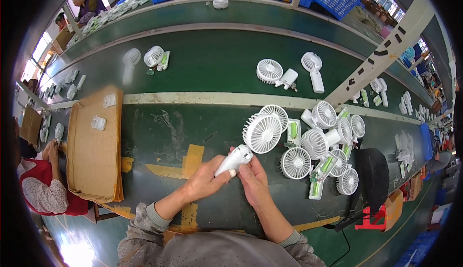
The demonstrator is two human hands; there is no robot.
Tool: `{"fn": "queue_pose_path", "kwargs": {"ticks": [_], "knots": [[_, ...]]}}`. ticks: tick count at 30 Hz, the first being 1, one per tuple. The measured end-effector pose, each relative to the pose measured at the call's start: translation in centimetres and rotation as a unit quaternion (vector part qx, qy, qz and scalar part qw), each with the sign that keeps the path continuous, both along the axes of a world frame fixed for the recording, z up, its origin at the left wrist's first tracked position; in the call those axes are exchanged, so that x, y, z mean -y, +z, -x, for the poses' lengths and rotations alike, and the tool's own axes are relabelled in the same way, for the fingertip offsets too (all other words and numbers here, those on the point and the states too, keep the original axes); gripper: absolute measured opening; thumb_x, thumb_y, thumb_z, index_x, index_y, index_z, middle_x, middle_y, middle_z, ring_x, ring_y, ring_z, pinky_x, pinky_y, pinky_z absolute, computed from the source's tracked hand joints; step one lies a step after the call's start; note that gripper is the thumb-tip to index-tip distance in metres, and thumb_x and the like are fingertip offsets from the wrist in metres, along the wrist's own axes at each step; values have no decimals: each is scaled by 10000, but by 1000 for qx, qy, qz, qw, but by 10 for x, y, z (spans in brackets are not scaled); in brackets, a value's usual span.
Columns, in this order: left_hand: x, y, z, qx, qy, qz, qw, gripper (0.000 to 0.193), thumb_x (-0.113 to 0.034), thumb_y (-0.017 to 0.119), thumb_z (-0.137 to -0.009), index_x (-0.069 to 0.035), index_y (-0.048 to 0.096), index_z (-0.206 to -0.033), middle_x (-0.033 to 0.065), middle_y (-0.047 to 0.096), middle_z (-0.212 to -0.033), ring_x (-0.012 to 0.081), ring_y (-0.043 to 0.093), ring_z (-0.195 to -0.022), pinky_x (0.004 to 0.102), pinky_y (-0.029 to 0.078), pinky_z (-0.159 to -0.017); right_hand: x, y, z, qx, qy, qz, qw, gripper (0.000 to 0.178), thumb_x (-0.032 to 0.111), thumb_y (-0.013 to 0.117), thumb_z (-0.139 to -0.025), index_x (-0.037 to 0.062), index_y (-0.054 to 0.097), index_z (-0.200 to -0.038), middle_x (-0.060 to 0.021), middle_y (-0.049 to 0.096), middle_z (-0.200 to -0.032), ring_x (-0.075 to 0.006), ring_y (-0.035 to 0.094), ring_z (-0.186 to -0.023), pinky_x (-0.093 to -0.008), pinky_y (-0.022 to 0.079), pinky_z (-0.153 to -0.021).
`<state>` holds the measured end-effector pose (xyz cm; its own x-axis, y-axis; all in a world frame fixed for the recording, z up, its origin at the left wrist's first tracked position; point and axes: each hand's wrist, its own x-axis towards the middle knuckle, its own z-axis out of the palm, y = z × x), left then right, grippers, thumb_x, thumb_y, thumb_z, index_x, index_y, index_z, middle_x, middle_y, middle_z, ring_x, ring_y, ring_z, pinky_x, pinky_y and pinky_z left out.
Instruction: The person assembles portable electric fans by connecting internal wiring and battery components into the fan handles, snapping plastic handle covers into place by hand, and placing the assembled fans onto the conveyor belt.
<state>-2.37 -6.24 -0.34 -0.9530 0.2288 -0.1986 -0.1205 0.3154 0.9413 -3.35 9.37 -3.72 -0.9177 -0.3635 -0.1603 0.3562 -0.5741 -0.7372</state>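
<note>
A white handheld fan (264,133) is in front of me, its round caged head pointing up and away from me. My left hand (206,177) wraps round the white handle (232,160), thumb lying along it. My right hand (254,184) closes on the handle's right side near the neck; its fingertips are partly hidden behind. Just beyond the held fan, another round fan head (278,115) lies partly covered by it. To the right is a pile of white fans (314,144), several with opened handles showing green batteries (328,164) and small circuit boards.
A shallow cardboard tray (91,156) with two small white parts stands at left. Past a pale rail (193,98), more fans (313,69) lie on a green conveyor belt (207,64). A slanted post (381,50) rises at right, near a black bag (374,178). Another person (46,182) sits at far left.
</note>
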Motion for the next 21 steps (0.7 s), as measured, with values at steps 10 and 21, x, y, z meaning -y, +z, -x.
{"fn": "queue_pose_path", "kwargs": {"ticks": [10, 21], "knots": [[-23, 0, -15, -197, -39, 190, 961, 291, -214, 598, -810, 20, 429, -850, 179, 561, -566, 375, 563, -487, 442, 449, -466, -6, -2, -2, 76, -50, 83, 992, 414, 157, 610, -832, 2, 439, -1176, -145, 564, -1078, -282, 535, -1051, -412, 397, -957], [-29, -4, -14, -161, 32, 65, 984, 293, -130, 591, -811, 32, 464, -1019, 243, 597, -793, 400, 604, -697, 422, 486, -582, -8, -6, 6, 106, -58, 112, 986, 445, 169, 609, -839, -1, 424, -1206, -140, 553, -1116, -267, 531, -1067, -409, 404, -956]]}}
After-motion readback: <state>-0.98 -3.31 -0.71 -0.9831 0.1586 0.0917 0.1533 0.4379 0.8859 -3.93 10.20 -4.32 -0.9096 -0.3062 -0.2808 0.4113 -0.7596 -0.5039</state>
